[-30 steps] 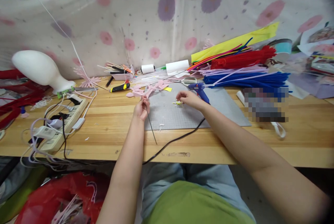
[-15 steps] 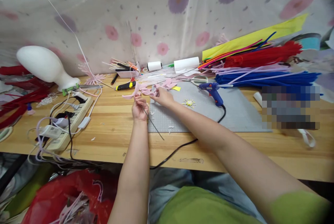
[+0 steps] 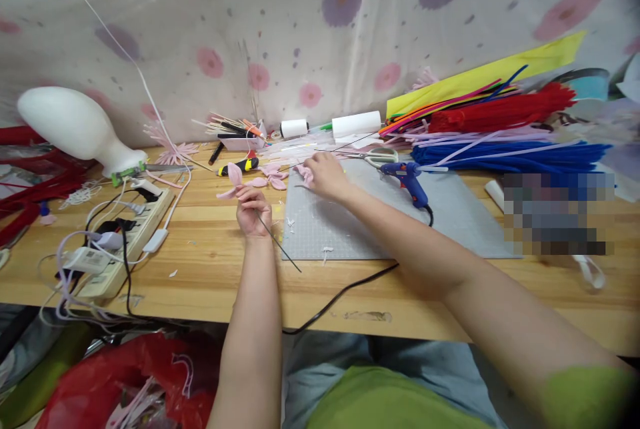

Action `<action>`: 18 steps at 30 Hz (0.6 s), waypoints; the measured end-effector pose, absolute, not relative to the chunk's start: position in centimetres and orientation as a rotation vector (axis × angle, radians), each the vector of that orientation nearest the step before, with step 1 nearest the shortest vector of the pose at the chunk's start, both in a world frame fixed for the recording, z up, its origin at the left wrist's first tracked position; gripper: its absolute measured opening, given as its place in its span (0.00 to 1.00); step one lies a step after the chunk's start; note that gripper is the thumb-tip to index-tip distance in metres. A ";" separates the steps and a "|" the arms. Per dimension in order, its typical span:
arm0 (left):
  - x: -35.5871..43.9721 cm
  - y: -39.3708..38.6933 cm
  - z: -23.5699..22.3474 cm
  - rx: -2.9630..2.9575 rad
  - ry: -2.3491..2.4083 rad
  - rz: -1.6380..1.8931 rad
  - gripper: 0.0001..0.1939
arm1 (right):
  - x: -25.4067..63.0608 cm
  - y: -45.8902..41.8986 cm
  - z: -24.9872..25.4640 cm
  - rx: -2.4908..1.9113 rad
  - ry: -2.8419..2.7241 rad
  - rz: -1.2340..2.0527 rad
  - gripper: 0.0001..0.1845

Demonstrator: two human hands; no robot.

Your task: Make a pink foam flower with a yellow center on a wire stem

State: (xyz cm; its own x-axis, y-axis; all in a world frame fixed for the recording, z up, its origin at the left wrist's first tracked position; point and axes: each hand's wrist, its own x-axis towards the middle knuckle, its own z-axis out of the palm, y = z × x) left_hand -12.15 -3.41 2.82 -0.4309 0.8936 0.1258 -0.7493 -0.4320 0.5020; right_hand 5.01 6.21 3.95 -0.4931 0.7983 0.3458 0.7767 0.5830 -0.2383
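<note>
My left hand [image 3: 254, 214] pinches a thin dark green stem [image 3: 281, 247], which slants down to the right out of the fist. Pale pink fuzzy petals [image 3: 235, 175] stand at its upper end, just above my fingers. Over the back left corner of the grey cutting mat [image 3: 360, 229], my right hand [image 3: 327, 174] is bent down with closed fingers around a pink petal piece [image 3: 304, 174]; its fingertips are partly hidden. More loose pink petals [image 3: 274, 174] lie between the two hands, beside a yellow and black tool handle [image 3: 246, 165].
A blue glue gun [image 3: 411, 183] rests on the mat, its black cord running to the front edge. Scissors [image 3: 377, 157] lie behind it. Bundles of blue [image 3: 505, 157] and red pipe cleaners [image 3: 505, 109] fill the back right. A power strip [image 3: 130, 242] with tangled cables stands left.
My right hand has moved right and slightly back, away from the left. My left hand, with the petals and stem, has shifted left and a little toward me.
</note>
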 end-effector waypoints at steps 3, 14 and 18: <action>-12.8 -3.7 2.2 0.552 0.426 2.053 0.05 | 0.4 6.4 3.6 -0.930 -2.489 0.253 0.23; -14.4 -2.8 1.3 0.470 0.275 2.102 0.03 | -8.8 9.0 0.8 -1.262 -2.492 0.109 0.26; -14.3 -2.8 1.4 0.459 0.260 2.089 0.06 | -8.6 9.2 0.6 -0.920 -2.645 0.018 0.19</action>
